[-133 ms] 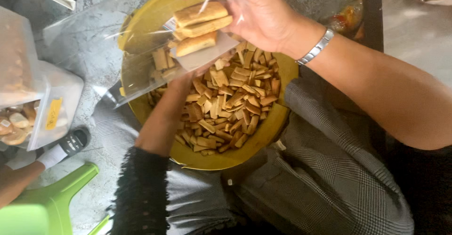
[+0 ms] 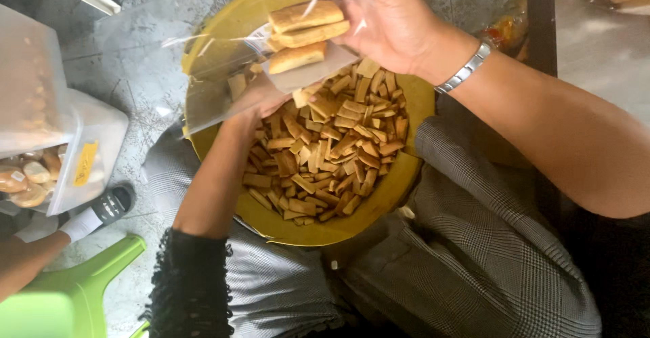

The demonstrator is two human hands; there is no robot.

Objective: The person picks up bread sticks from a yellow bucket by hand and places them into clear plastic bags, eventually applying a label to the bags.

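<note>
A wide yellow bowl rests on my lap, which is covered in grey checked cloth, and holds several tan rectangular biscuit pieces. My right hand, with a metal wristband, pinches the top of a clear plastic bag above the bowl's far rim. Three larger golden biscuits lie stacked inside the bag near that hand. My left hand, on an arm in a black lacy sleeve, reaches over the bowl under the bag. Its fingers are blurred behind the plastic.
At the left stands a clear plastic tub of round cookies. Below it are a green plastic stool and another person's foot in a white sock and dark sandal. A dark table leg rises at the right, with grey tiled floor around.
</note>
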